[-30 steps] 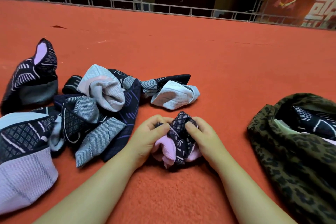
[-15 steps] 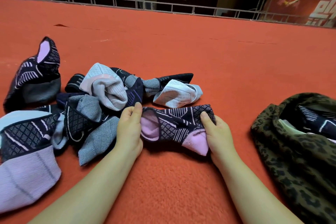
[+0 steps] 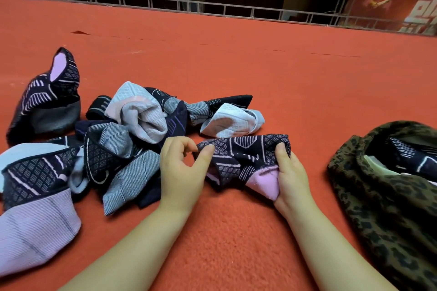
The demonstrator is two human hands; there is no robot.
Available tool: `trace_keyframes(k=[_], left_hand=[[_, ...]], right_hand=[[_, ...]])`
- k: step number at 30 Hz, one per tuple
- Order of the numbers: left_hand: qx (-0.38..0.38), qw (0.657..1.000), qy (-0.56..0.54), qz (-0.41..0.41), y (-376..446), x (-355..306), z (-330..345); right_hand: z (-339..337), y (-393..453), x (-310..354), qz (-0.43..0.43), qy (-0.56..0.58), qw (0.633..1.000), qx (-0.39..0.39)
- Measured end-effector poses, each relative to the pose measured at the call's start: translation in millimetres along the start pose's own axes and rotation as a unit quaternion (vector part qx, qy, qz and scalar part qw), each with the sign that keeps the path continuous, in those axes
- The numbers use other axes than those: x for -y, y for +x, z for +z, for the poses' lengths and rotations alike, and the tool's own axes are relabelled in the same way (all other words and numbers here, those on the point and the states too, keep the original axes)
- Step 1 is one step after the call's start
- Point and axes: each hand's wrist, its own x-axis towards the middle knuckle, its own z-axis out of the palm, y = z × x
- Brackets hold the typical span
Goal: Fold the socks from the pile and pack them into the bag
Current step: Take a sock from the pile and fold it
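Note:
A dark navy sock (image 3: 246, 158) with a white pattern and a pink heel lies stretched sideways on the red carpet. My left hand (image 3: 182, 168) pinches its left end, thumb on the fabric and fingers curled. My right hand (image 3: 290, 172) grips its right end, thumb on top, by the pink heel. The sock pile (image 3: 132, 144) of navy, grey and lilac socks lies just left of my left hand. The leopard-print bag (image 3: 378, 208) sits open at the right, with dark patterned socks (image 3: 413, 156) inside.
A light blue sock (image 3: 234, 120) lies just behind the held sock. A navy and grey sock (image 3: 47, 101) stands apart at far left. A large lilac-cuffed sock (image 3: 35, 196) lies at near left. A metal truss rail (image 3: 212, 7) borders the far carpet edge.
The sock was bunched between both hands, then pulled out sideways. Now my left fingers have curled back to its left end and my right hand has bunched up its right end.

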Motion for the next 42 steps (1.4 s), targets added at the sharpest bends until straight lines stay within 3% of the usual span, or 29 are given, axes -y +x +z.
trace_keyframes(k=[2, 5, 8, 10, 13, 16, 19, 20, 22, 25, 30, 33, 35, 38, 40, 42], left_hand=[[0.046, 0.998, -0.014, -0.028, -4.2, -1.2, 2.8], [0.157, 0.978, -0.001, -0.138, -8.4, -0.8, 7.5], [0.229, 0.963, 0.024, -0.14, -6.4, 2.2, 8.2], [0.203, 0.969, -0.017, -0.139, -3.4, 1.7, 7.8], [0.082, 0.967, -0.129, -0.203, 5.8, 2.6, 6.0], [-0.013, 0.961, -0.152, -0.232, 14.4, 7.0, 2.6], [-0.044, 0.982, -0.097, -0.154, 12.7, 1.5, -2.3], [-0.025, 0.994, -0.06, -0.093, 9.6, -1.5, -3.3], [0.089, 0.995, -0.036, -0.01, -1.0, -8.0, -0.1], [0.304, 0.952, -0.03, -0.026, -18.0, -14.2, 8.9], [0.343, 0.936, -0.062, -0.042, -18.4, -11.4, 7.5], [0.423, 0.894, -0.122, -0.077, -23.7, -18.2, 8.1], [0.468, 0.857, -0.189, -0.106, -24.9, -20.5, 6.8], [0.419, 0.868, -0.227, -0.14, -20.1, -16.9, 5.1], [0.31, 0.911, -0.213, -0.17, -14.5, -16.0, 7.2], [0.192, 0.953, -0.153, -0.176, -5.5, -14.6, 6.6]], right_hand=[[0.1, 0.3, 0.8, 0.007, 0.039, 0.999, -0.012], [0.5, -0.1, 0.5, 0.016, 0.067, 0.998, -0.009], [2.3, -2.0, -1.0, 0.019, 0.072, 0.997, 0.014], [2.3, -1.9, -0.4, 0.014, 0.064, 0.998, 0.015], [0.1, -0.3, 1.7, 0.004, 0.058, 0.998, -0.008], [0.6, -0.9, 0.9, 0.002, 0.046, 0.999, -0.02], [2.0, -2.0, -0.8, 0.006, 0.04, 0.999, -0.031], [2.7, -2.8, -1.2, 0.01, 0.042, 0.998, -0.036], [4.9, -7.2, -3.1, 0.022, 0.059, 0.998, -0.021], [12.9, -21.1, -6.6, 0.045, 0.057, 0.995, 0.069], [8.2, -19.9, -0.2, 0.015, -0.005, 0.996, 0.088], [-2.6, -10.9, 1.6, -0.1, -0.074, 0.991, 0.047], [-9.0, -8.0, 2.7, -0.187, -0.164, 0.964, 0.095], [-11.8, -11.1, 0.6, -0.168, -0.257, 0.927, 0.216], [-11.2, -13.6, -2.6, -0.114, -0.286, 0.922, 0.235], [-9.6, -14.5, -6.2, -0.122, -0.354, 0.895, 0.241]])
